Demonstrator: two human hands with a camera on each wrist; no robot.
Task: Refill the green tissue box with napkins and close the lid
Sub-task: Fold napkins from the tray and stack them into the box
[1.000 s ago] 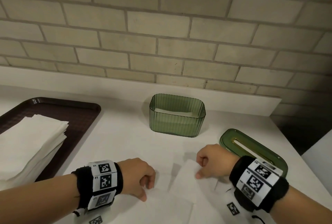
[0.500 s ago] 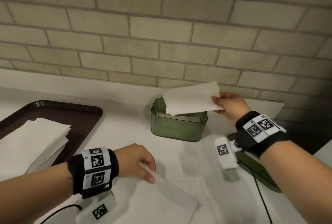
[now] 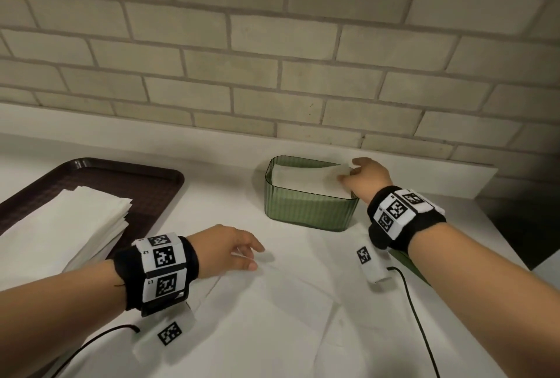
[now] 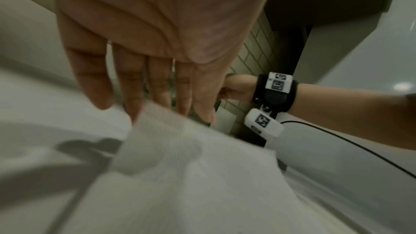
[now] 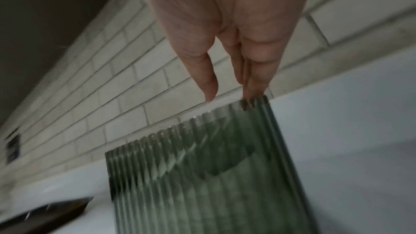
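The green ribbed tissue box stands open near the wall, with a white napkin lying on top of those inside. My right hand is at the box's right end, straight fingers touching that napkin's corner; in the right wrist view its fingertips reach the rim of the box. My left hand rests with extended fingers on the far edge of a napkin spread on the table, also in the left wrist view. The green lid lies mostly hidden under my right forearm.
A dark brown tray at the left holds a stack of white napkins. A brick wall runs behind the box. The white table ends just right of the lid. Black cables trail from my wrists.
My right hand carried a napkin from the table up over the box and lowered it inside. My left hand moved forward and laid its napkin flat.
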